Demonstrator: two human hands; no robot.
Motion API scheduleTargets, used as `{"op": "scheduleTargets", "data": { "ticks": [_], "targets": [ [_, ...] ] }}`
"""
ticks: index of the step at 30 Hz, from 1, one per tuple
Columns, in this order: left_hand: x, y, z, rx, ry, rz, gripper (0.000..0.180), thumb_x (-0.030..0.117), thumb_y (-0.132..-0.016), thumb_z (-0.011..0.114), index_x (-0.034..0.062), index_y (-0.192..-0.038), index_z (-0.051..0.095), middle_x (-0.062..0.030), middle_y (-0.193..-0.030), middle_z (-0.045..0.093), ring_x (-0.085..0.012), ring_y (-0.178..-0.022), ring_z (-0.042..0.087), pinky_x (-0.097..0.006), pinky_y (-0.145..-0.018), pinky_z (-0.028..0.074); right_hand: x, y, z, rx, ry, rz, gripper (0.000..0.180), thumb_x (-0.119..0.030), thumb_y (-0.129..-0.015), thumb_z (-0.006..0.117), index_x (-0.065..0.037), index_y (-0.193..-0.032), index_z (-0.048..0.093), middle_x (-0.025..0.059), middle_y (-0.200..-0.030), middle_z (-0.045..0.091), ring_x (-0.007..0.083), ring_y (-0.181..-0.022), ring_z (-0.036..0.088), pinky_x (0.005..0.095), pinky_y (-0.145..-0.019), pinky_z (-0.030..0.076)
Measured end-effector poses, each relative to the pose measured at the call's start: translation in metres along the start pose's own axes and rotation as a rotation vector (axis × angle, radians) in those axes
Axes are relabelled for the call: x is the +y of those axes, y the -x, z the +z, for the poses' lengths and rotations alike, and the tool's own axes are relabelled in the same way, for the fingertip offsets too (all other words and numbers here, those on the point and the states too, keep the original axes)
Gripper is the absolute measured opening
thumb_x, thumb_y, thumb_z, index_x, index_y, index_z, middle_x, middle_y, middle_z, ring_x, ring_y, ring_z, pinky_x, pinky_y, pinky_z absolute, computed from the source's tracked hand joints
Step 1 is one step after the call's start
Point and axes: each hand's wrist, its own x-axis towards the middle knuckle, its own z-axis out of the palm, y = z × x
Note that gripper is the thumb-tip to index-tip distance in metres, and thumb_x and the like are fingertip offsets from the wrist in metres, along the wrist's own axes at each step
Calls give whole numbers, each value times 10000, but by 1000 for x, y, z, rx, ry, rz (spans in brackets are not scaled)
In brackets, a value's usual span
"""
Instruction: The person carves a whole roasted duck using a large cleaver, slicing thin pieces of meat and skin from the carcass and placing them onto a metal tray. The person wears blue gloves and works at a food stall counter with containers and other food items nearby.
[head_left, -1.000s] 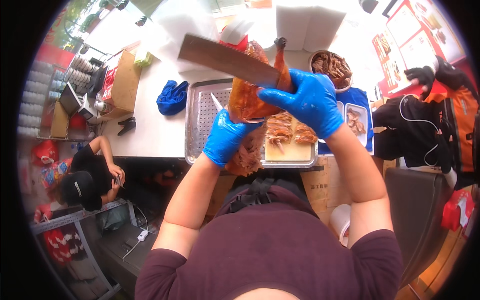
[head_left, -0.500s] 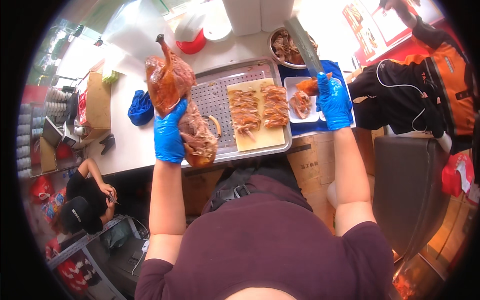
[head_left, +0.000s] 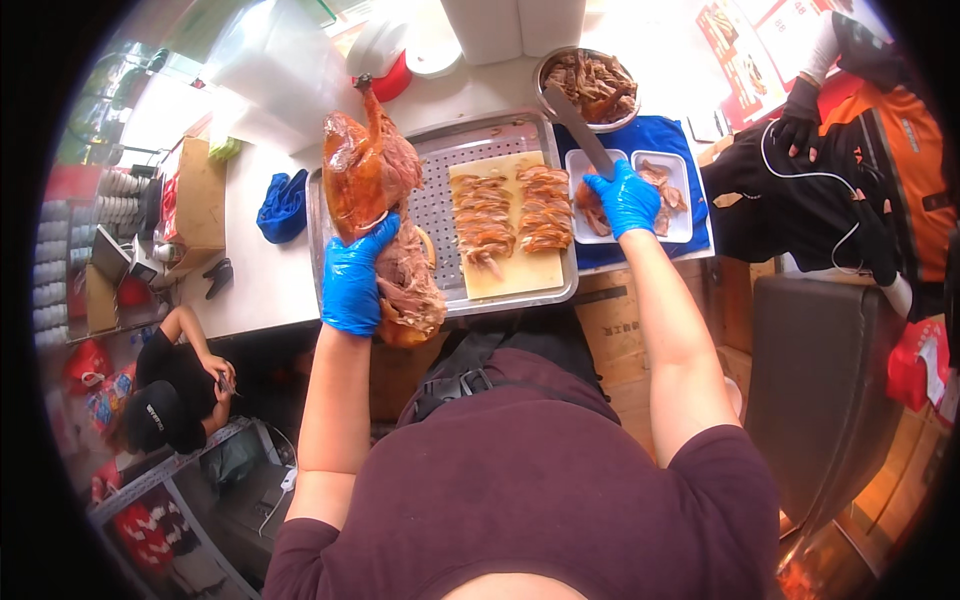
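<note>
My left hand [head_left: 358,282], in a blue glove, is closed round a roast duck [head_left: 352,180], raised above the left end of a perforated metal tray. Glossy brown skin shows on one side, and bare carved meat toward the near end. My right hand [head_left: 628,200], also gloved, grips a knife [head_left: 580,130] whose broad blade points away and to the left. This hand hovers over two white foam trays [head_left: 600,238] with meat pieces, hiding part of them. Two rows of sliced duck [head_left: 484,215] lie on a yellowish cutting board [head_left: 513,285] between my hands.
The metal tray [head_left: 565,296] carries the board. Behind the foam trays stands a bowl of meat scraps [head_left: 590,85]; beneath them lies a blue cloth [head_left: 697,220]. Another blue cloth [head_left: 282,207] rests at left. One person [head_left: 880,180] stands at right, another [head_left: 170,410] sits lower left.
My left hand has shifted slightly right with the duck. My right hand has moved left with the knife over the foam trays; the browned piece beside its fingers no longer shows there.
</note>
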Motion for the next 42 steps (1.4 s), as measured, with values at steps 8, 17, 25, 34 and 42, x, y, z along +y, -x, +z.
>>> {"op": "scheduleTargets", "data": {
  "ticks": [8,17,25,34,42],
  "targets": [
    [-1,1,-15,-116,-134,0,432,175,-814,769,-12,-1178,630,-75,-1064,682,-162,-945,649,-297,-853,511,-80,17,-69,-39,-789,-276,404,-438,-975,552,-62,-852,636,137,-632,631,306,-544,635,383,-511,481],
    [9,7,-19,-388,210,-113,597,190,-796,738,27,-1329,523,-84,-1197,623,-190,-1041,618,-328,-920,500,-228,15,-119,-60,-626,-761,420,-434,-982,532,-78,-827,694,170,-631,607,343,-569,619,380,-509,479],
    [-10,-10,-53,-410,523,-135,622,212,-784,729,53,-1343,508,-106,-1145,639,-233,-990,644,-375,-876,536,-269,30,-97,-329,-800,-728,410,-422,-989,525,-74,-867,702,161,-645,613,325,-594,634,365,-548,497],
    [-11,-13,-74,-552,595,-196,566,260,-807,723,42,-1294,532,-116,-1065,640,-252,-941,649,-403,-833,554,-255,57,-69,-667,-969,-514,488,-480,-968,547,-28,-826,664,32,-586,544,101,-525,501,290,-503,429],
    [-5,-4,-45,-298,515,-147,580,241,-835,735,76,-1343,510,-83,-1198,619,-214,-1059,618,-358,-918,515,-290,63,-84,-489,-737,-535,591,-587,-728,742,-14,-865,700,155,-755,694,291,-727,696,374,-699,534]
  ]
}}
